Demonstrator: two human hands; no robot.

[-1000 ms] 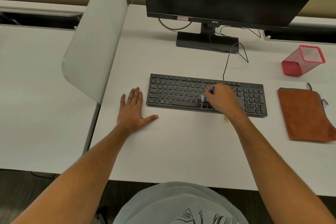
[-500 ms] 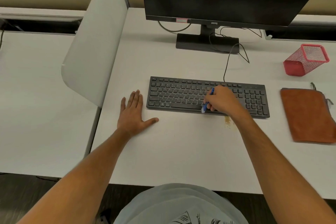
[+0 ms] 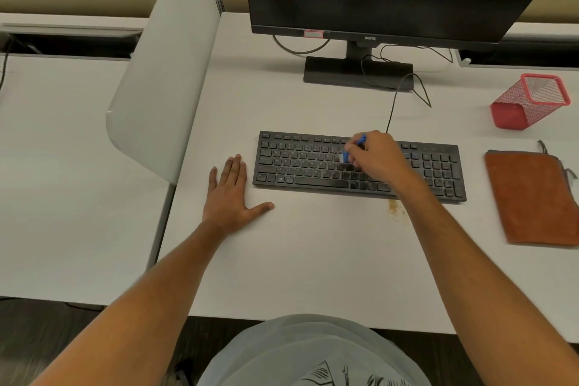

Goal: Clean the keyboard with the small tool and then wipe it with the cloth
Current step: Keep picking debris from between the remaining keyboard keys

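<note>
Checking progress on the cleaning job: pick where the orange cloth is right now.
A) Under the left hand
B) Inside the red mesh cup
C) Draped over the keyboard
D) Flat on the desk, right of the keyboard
D: the orange cloth lies flat on the desk, right of the keyboard, with neither hand on it.

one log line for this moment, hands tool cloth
phase: tool cleaning | right hand: grips blue tool on keyboard | left hand: flat on desk | cloth: untouched
</note>
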